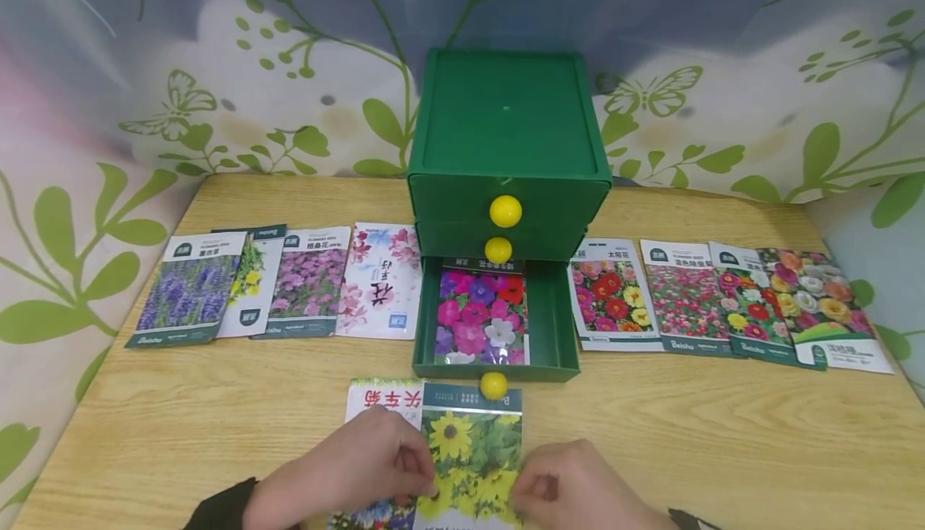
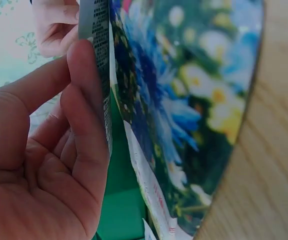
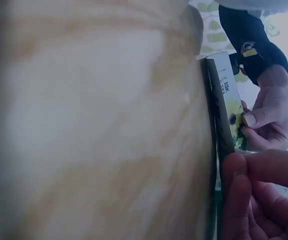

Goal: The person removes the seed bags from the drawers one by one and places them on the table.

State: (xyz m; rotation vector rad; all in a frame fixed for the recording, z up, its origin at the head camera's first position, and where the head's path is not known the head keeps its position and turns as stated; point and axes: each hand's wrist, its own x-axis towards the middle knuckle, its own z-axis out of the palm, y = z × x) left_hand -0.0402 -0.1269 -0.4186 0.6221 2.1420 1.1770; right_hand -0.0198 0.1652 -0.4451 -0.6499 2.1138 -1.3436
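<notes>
While both hands sit at the bottom centre of the head view, they share one seed packet with yellow flowers, which lies on the wooden table just below the open drawer. The left hand pinches the packet's lower left edge, thumb and fingers curled onto it; in the left wrist view the fingers press along the packet's printed edge. The right hand grips the lower right edge, fingers curled around it; in the right wrist view its fingertips lie against the packet's thin side.

Under the yellow packet, toward the lower left, lies a packet with red characters and blue flowers, partly covered by the left hand.

At the centre of the frame stands a green drawer box with three yellow knobs. Its bottom drawer is pulled out, and a packet of pink, purple and red flowers lies flat inside. The lowest knob is just above the top edge of the yellow packet.

Left of the box, four packets lie in an overlapping row. Right of it, another row of four packets lies the same way. Leaf-patterned cloth fills the upper frame.
</notes>
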